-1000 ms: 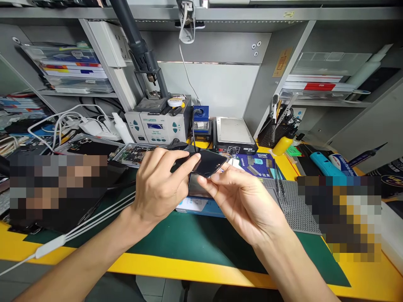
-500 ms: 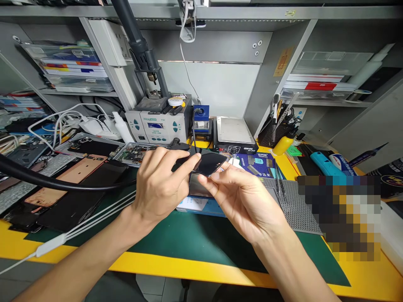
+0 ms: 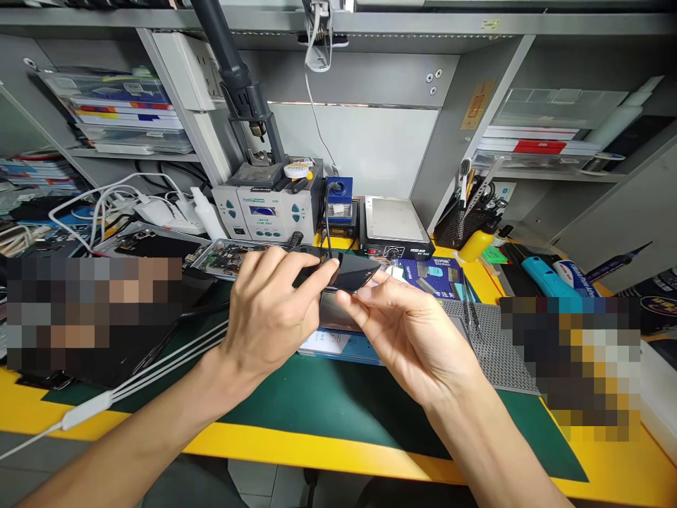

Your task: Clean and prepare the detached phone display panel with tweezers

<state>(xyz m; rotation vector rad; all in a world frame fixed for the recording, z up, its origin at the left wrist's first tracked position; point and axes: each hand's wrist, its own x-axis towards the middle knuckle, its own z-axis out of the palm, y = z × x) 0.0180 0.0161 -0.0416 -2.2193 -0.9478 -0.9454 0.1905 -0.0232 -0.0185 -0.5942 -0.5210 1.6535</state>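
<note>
Held between my two hands above the bench is a thin, glossy black phone screen (image 3: 358, 271), tilted, its right corner pointing to my right hand. My left hand (image 3: 275, 303) grips its left side, index finger lying along the upper face; the thumb is hidden. At the right corner, my right hand (image 3: 415, 324) pinches the edge between thumb and fingertips. Just below the screen sits a dark reflective slab (image 3: 338, 315) on a blue and white box (image 3: 338, 343), both partly covered by my hands.
A green mat (image 3: 328, 402) covers the bench. A grey rework station (image 3: 264, 212) and a heating plate (image 3: 394, 222) stand behind. Tweezers (image 3: 470, 307) lie on a grey perforated mat (image 3: 508, 360) at right. White cables (image 3: 169, 356) cross the left side. Opened device parts (image 3: 227, 257) lie back left.
The phone screen has tipped slightly flatter, its near edge a little higher. Both hands keep nearly the same place and grip.
</note>
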